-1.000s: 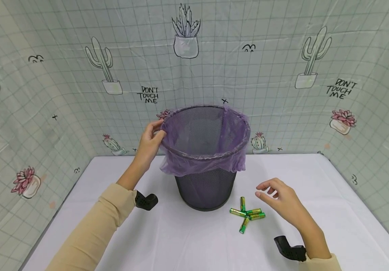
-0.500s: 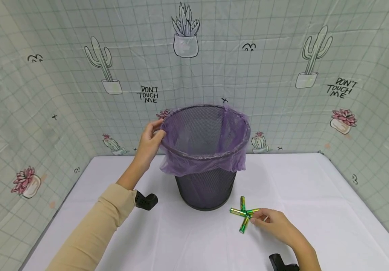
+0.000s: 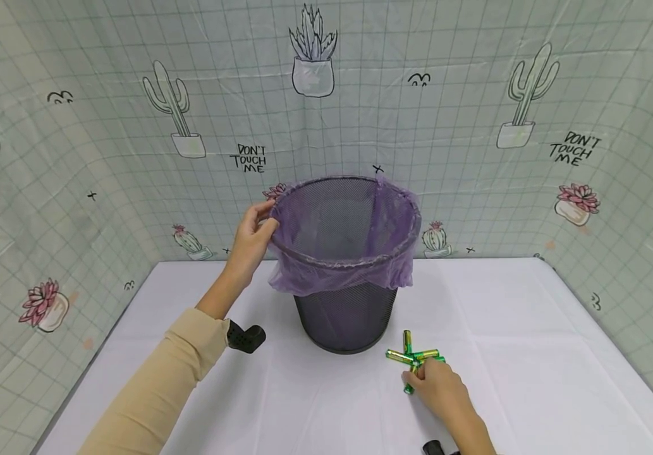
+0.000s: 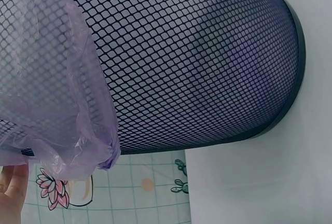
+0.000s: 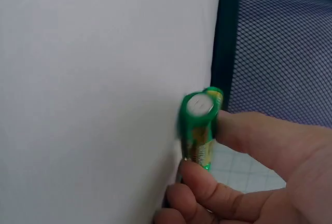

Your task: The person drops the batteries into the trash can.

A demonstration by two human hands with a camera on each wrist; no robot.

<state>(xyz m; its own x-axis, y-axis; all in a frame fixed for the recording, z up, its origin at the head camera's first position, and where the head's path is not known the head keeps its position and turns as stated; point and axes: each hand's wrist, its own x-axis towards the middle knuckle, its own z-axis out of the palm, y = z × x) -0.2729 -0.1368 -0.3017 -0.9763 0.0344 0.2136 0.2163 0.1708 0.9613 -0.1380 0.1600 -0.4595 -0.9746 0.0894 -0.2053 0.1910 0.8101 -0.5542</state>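
Note:
A black mesh waste bin [image 3: 344, 297] lined with a purple plastic bag [image 3: 332, 272] stands on the white table [image 3: 531, 354]. My left hand [image 3: 252, 237] grips the bin's rim on its left side, over the bag's edge. Several green batteries [image 3: 414, 355] lie in a small heap on the table to the right of the bin's foot. My right hand [image 3: 437, 385] is down on that heap. In the right wrist view its thumb and fingers pinch one green battery [image 5: 199, 130] close to the bin's base [image 5: 228, 53]. The left wrist view shows the bin's mesh wall [image 4: 187, 63] and the bag's folded edge [image 4: 62, 130].
A sheet printed with cactus drawings [image 3: 172, 107] hangs behind and beside the table. The table's back edge [image 3: 474, 259] runs just behind the bin. Bare tabletop lies left of the bin and at the far right.
My right hand has come down from above the table onto the batteries and closed its fingers on one. My left hand has stayed on the bin's rim.

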